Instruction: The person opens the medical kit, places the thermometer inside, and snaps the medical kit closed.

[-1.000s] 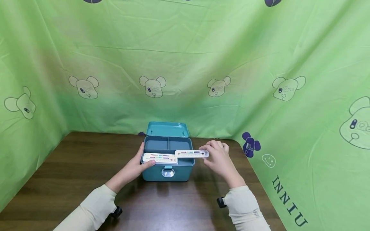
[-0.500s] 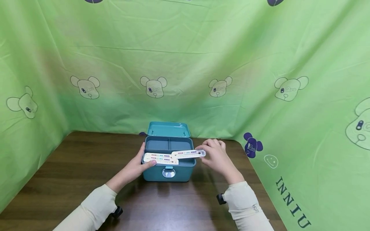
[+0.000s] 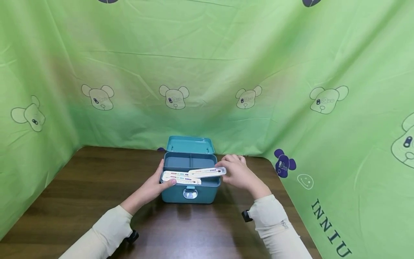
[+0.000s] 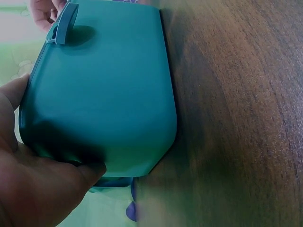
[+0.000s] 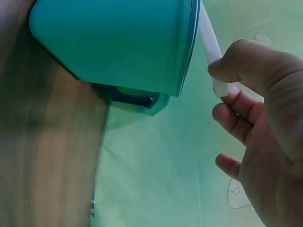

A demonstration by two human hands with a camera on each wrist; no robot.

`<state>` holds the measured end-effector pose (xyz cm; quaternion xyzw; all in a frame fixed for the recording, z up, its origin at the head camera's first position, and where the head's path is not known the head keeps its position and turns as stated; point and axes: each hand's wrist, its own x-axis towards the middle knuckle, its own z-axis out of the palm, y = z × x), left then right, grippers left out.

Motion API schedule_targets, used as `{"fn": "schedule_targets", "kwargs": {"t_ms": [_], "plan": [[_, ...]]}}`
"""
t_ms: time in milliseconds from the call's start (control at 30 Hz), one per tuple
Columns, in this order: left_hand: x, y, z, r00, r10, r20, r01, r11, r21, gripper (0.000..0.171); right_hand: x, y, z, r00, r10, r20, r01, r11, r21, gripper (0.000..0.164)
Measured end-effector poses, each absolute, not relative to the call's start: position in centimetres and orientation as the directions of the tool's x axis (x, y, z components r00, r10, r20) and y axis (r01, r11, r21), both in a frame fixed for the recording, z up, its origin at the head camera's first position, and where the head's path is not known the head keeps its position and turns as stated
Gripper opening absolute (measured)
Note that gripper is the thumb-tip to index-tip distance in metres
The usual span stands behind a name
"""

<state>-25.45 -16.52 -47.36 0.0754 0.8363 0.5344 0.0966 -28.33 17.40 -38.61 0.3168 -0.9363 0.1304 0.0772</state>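
A teal storage box (image 3: 173, 197) stands on the table with its lid tipped back. My left hand (image 3: 150, 187) grips its left side, thumb over the front rim, fingers along the side wall. Between thumb and fingers, my right hand (image 3: 240, 174) pinches the right end of a slim white flat case (image 3: 207, 172) with small coloured print. This case slants over the front of the box, its left end overlapping similar white cases (image 3: 182, 180) inside. In the right wrist view, the white case (image 5: 210, 40) is seen edge-on beside the box rim.
The open lid (image 3: 191, 145) leans behind the box. A divider splits the back compartment (image 3: 178, 161) in two. A metal latch (image 3: 190, 194) hangs on the front. Green cloth (image 3: 207, 72) with bear heads surrounds the brown wooden table (image 3: 194, 230).
My right hand has moved left, carrying the white case further over the box and tilting its right end slightly up. The left hand keeps its grip on the box.
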Motion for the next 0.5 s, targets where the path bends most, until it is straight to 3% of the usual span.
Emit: {"fn": "schedule_targets", "kwargs": {"t_ms": [500], "plan": [[-25.5, -16.6, -47.2, -0.969, 0.231, -0.084, 0.021, 0.418, 0.908, 0.115, -31.0, 16.4, -37.4, -0.715, -0.699, -0.01, -0.673, 0.693, -0.258, 0.031]]}}
